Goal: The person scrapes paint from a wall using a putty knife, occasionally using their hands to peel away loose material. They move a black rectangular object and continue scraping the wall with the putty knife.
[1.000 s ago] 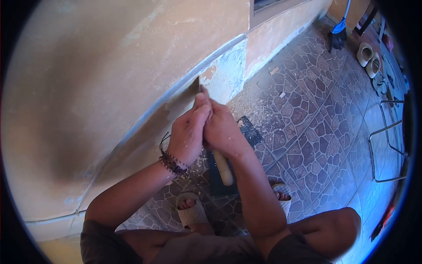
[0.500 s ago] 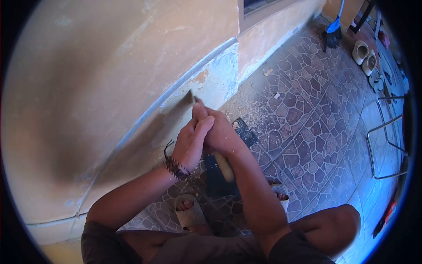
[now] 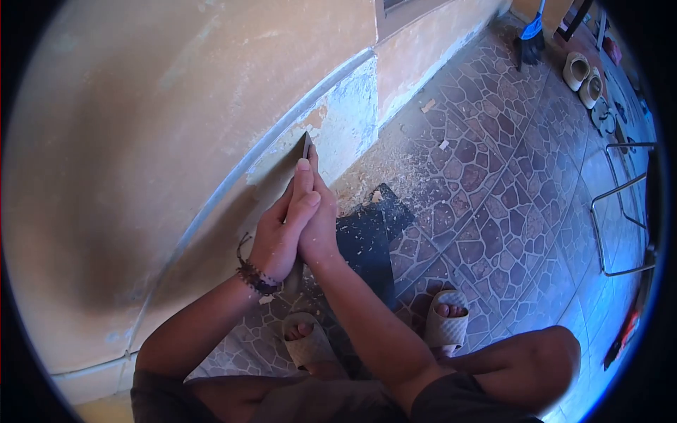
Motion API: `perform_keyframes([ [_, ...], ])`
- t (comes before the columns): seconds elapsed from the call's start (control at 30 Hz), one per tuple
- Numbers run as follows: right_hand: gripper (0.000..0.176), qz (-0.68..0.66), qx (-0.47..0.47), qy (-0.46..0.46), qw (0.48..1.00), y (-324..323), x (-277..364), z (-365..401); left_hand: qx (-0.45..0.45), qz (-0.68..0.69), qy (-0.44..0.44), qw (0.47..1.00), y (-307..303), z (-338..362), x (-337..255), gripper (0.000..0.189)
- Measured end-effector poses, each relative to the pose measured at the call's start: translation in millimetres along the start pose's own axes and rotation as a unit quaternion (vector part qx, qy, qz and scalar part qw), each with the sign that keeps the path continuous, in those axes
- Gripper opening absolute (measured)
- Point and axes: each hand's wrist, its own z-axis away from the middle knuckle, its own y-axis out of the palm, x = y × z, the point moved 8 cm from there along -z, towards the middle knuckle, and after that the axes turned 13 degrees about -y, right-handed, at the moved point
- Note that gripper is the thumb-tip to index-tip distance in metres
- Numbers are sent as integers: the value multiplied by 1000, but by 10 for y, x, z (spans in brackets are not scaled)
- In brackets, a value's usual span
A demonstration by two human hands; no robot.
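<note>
My left hand (image 3: 278,233), with a braided bracelet (image 3: 258,279) at the wrist, is closed together with my right hand (image 3: 319,222) around a scraper (image 3: 307,145). Its metal blade points away from me, at the stripped patch of the wall's lower band (image 3: 345,116). Most of the handle is hidden in my hands; a bit of it shows below the wrists. Bare plaster and a scrap of old paint (image 3: 314,116) lie just beyond the blade.
Paint flakes (image 3: 402,169) litter the stone-patterned floor (image 3: 486,204) and a dark sheet (image 3: 370,247). My sandalled feet are on either side of the sheet. A broom (image 3: 530,46), shoes (image 3: 576,69) and a metal-legged chair (image 3: 599,218) stand to the right.
Both hands have shifted left with the scraper, whose blade sits slightly higher and is turned more edge-on. The handle has swung left, and more of the dark sheet shows.
</note>
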Motion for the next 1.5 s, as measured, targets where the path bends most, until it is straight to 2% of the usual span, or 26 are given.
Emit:
perform_keyframes([
  [0.17, 54, -38, -66, 45, 996, 7, -84, -118, 47, -70, -16, 996, -48, 127, -81, 64],
  [0.27, 55, 25, -33, 72, 997, 26, -5, -23, 35, -50, 42, 997, -60, 183, -95, 63],
  [0.3, 57, 20, -52, 29, 998, 60, 10, 25, 22, -48, 58, 997, -76, 209, -88, 62],
  [0.4, 58, -3, -86, 18, 996, 92, -8, 26, -14, -43, 103, 994, -128, 218, -80, 58],
  [0.5, 59, -13, -123, 12, 992, 72, -15, -12, -6, -60, 51, 997, -171, 187, -55, 54],
  [0.6, 61, -84, -131, 39, 987, 77, 16, -134, 16, -65, -16, 998, -195, 77, -96, 52],
  [0.63, 61, -43, -100, 84, 990, 54, 19, -109, -5, -68, 21, 997, -202, 113, -110, 52],
  [0.7, 61, -36, -102, 63, 992, 89, -2, -21, -43, -79, 99, 991, -192, 194, -106, 52],
  [0.8, 61, -63, -109, 61, 990, 136, -87, 4, -39, -79, 53, 995, -233, 197, -78, 52],
  [0.87, 60, -61, -120, 22, 991, 83, -18, -69, -34, -81, 40, 995, -199, 173, -85, 53],
  [0.9, 60, -50, -110, 33, 992, 76, 5, -56, -30, -83, 38, 995, -177, 151, -106, 53],
  [0.97, 60, -27, -90, 50, 994, 70, 50, -41, -39, -72, 88, 993, -185, 200, -132, 54],
  [1.03, 60, -35, -102, 28, 994, 93, 20, -46, -40, -66, 94, 993, -197, 207, -112, 54],
  [1.17, 59, -46, -126, -7, 991, 49, 16, -92, -23, -53, 45, 997, -160, 140, -121, 54],
  [1.33, 56, -65, -74, 94, 991, 48, 60, -57, -25, -59, 86, 994, -86, 210, -164, 56],
  [1.4, 54, -71, -77, 82, 991, 68, 76, -49, -26, -60, 78, 995, -112, 252, -128, 56],
  [1.47, 53, -62, -95, 27, 993, 65, 95, -46, -26, -61, 64, 996, -115, 272, -116, 56],
  [1.5, 54, -75, -90, 41, 992, 77, 91, -34, -24, -62, 57, 996, -112, 277, -118, 56],
])
